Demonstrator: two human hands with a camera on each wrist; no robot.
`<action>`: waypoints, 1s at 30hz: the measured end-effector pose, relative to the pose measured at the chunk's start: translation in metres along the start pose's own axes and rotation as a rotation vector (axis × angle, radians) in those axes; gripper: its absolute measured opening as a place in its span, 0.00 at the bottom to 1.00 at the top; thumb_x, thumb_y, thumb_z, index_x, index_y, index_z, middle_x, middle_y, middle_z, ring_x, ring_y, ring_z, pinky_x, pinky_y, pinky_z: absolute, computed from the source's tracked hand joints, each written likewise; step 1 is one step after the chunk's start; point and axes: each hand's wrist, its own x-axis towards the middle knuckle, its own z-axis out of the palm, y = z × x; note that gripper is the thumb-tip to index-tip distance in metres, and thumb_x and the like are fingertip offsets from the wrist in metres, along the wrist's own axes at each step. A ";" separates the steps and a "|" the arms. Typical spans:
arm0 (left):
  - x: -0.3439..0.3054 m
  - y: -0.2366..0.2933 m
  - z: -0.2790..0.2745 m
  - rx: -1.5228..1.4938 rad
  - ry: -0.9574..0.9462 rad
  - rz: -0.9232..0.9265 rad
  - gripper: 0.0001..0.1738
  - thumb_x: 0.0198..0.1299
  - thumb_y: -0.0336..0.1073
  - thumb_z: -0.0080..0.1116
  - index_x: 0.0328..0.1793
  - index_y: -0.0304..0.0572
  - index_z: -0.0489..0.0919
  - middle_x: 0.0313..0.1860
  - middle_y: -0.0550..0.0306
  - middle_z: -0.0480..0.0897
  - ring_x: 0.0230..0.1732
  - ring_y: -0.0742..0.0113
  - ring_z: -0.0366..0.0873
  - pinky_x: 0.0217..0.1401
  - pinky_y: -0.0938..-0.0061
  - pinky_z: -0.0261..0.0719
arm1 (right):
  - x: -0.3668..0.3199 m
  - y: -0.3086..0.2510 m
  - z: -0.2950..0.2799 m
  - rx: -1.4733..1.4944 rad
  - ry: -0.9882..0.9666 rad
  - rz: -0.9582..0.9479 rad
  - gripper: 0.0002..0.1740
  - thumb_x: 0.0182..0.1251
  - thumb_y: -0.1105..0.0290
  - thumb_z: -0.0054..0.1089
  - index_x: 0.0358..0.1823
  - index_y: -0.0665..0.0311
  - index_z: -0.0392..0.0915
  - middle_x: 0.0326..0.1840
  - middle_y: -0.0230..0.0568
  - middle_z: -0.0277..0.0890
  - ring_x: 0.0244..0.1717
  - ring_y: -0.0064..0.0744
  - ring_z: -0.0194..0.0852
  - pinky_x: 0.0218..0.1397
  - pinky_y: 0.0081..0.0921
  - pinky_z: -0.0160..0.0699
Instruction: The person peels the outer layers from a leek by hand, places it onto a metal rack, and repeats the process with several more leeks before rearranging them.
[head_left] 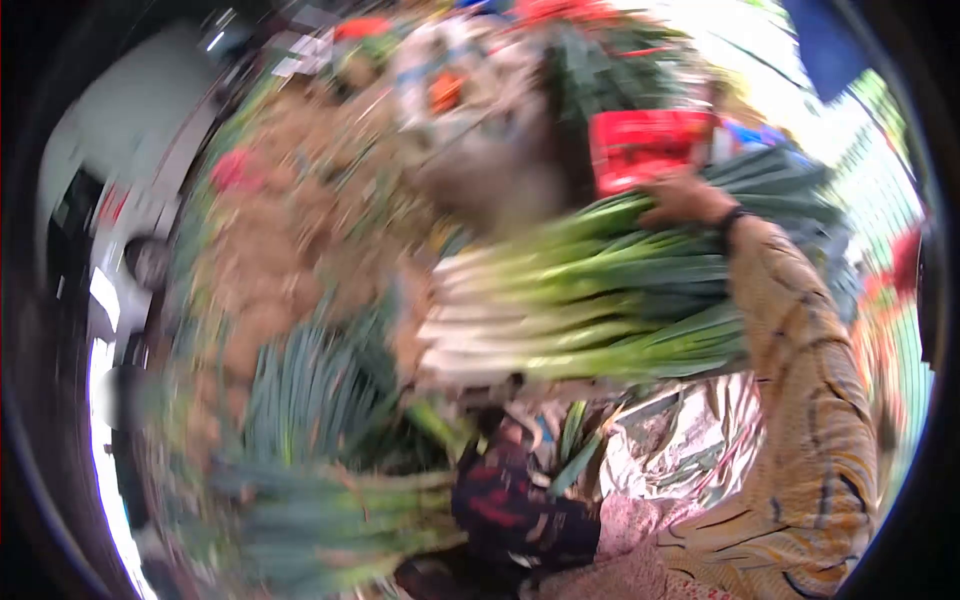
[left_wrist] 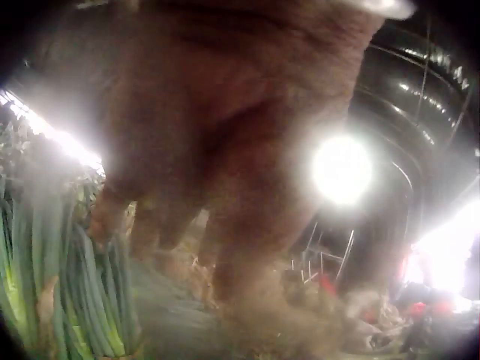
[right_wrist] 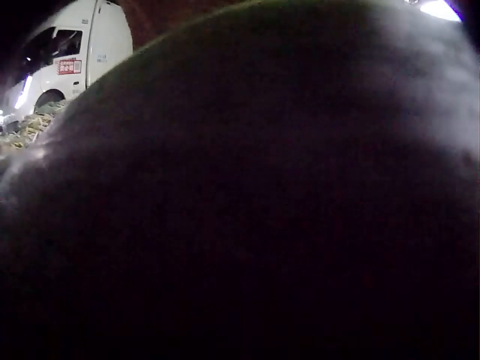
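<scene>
Evidently, the leeks (head_left: 560, 310) are the work in hand: they lie side by side in a broad bundle right of centre in the head view, white ends to the left, green leaves running off to the right under the arm. What bears them is too blurred to make out. The right hand (head_left: 690, 197) is over the far edge of the bundle, touching the green part; its fingers bend toward the stalks, but blur hides whether they grip or merely rest, and the right wrist view is mostly dark, showing only a truck (right_wrist: 112, 45) in its corner. The step looks like gathering or evening out the bundle; the next move would seem to call for a firm hold that leaves the white ends level. In the left wrist view the left hand (left_wrist: 217, 142) hangs with fingers loose and somewhat apart, nothing visible in them, near upright green stalks (left_wrist: 67, 285). Just beyond the right hand is a red box (head_left: 645, 145); nearer the person, a crumpled sheet (head_left: 700, 440); farther off, a pale bag (head_left: 415, 70).
</scene>
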 end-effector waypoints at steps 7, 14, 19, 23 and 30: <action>-0.061 0.068 -0.041 -0.132 0.042 -0.234 0.33 0.49 0.25 0.58 0.65 0.38 0.67 0.67 0.44 0.64 0.69 0.48 0.60 0.69 0.62 0.58 | 0.015 -0.082 -0.034 -0.405 -0.072 0.182 0.46 0.46 0.46 0.64 0.70 0.44 0.57 0.68 0.43 0.60 0.68 0.49 0.54 0.64 0.59 0.51; -0.142 0.001 -0.041 -0.152 -0.053 -0.374 0.29 0.50 0.28 0.61 0.62 0.36 0.70 0.60 0.40 0.71 0.63 0.47 0.67 0.66 0.63 0.63 | 0.022 -0.315 -0.031 0.426 0.101 -0.531 0.38 0.54 0.60 0.67 0.66 0.59 0.63 0.65 0.47 0.64 0.64 0.43 0.62 0.68 0.37 0.61; -0.093 0.025 -0.009 -0.597 -0.241 -0.095 0.29 0.50 0.32 0.64 0.61 0.39 0.71 0.55 0.43 0.76 0.56 0.47 0.74 0.56 0.65 0.72 | -0.013 -0.543 -0.028 1.026 -0.148 -0.885 0.34 0.59 0.54 0.62 0.63 0.63 0.66 0.64 0.51 0.65 0.66 0.44 0.61 0.69 0.35 0.59; 0.010 0.049 0.098 -0.921 -0.289 0.181 0.28 0.56 0.36 0.60 0.64 0.40 0.68 0.57 0.40 0.74 0.57 0.43 0.72 0.58 0.62 0.70 | -0.015 -0.624 0.016 1.279 -0.293 -0.904 0.30 0.60 0.57 0.62 0.59 0.69 0.70 0.60 0.51 0.70 0.62 0.43 0.67 0.66 0.32 0.62; 0.155 0.077 0.362 -0.832 -0.124 -0.214 0.42 0.51 0.40 0.64 0.69 0.32 0.57 0.62 0.32 0.67 0.61 0.38 0.66 0.63 0.55 0.65 | 0.013 -0.595 0.011 1.139 -0.533 -0.520 0.24 0.65 0.64 0.58 0.59 0.68 0.70 0.54 0.45 0.74 0.57 0.32 0.71 0.61 0.29 0.68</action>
